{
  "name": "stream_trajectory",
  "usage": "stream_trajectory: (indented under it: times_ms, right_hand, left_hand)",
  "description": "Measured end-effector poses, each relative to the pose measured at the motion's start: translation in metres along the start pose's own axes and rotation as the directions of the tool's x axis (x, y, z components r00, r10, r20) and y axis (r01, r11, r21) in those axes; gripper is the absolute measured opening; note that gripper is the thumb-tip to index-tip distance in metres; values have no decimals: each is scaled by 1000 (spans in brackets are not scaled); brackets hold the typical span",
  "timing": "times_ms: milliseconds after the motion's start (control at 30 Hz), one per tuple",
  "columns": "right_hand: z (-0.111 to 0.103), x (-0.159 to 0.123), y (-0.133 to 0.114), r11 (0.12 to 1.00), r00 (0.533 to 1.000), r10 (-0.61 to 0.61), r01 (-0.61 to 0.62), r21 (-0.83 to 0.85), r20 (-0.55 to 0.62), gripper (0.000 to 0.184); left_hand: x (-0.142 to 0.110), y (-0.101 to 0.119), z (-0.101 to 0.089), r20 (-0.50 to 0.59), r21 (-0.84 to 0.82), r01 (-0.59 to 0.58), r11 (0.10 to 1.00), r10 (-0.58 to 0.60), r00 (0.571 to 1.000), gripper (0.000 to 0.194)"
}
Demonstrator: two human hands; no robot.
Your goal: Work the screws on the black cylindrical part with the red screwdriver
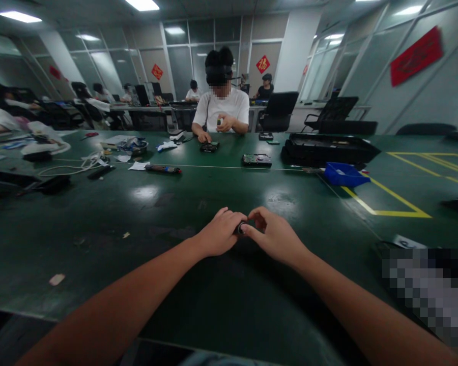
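Observation:
Both my hands meet at the middle of the green table [168,284]. My left hand [219,233] is curled, with its fingers closed on a small dark round object [241,228]. My right hand [273,235] pinches the same object from the other side, thumb and forefinger pressed to it. The object is mostly hidden between the fingertips and too small to name. Both forearms stretch in from the lower edge of the view.
Across the table a person in a white shirt [222,109] handles a dark device [209,147]. Another dark device [256,159], a black tray [328,147], a blue bin [344,174], a screwdriver [163,169] and cables [74,165] lie beyond. Yellow tape lines [389,203] mark the right.

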State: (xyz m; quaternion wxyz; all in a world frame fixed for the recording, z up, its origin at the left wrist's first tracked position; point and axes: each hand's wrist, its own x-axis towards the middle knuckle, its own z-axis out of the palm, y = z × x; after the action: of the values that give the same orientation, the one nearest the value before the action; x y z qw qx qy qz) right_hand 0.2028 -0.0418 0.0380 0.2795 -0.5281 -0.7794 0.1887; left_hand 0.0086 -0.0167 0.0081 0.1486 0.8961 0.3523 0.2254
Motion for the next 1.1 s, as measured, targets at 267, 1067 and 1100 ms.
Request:
stream_trajectory:
  times_ms: [267,1067,1100]
  right_hand:
    - [-7,0,-5,991,983,-119,126,39,-139,20]
    - [-3,-9,-3,974,895,-84,167,154,-437,21]
    - [-4,-9,-3,976,897,-84,162,145,-433,21]
  left_hand:
    - [3,-12,3,-162,-180,181,967,-210,964,16]
    - [3,-10,0,-145,-302,201,932,-254,956,18]
    - [3,-10,0,-146,-298,197,934,-249,957,18]
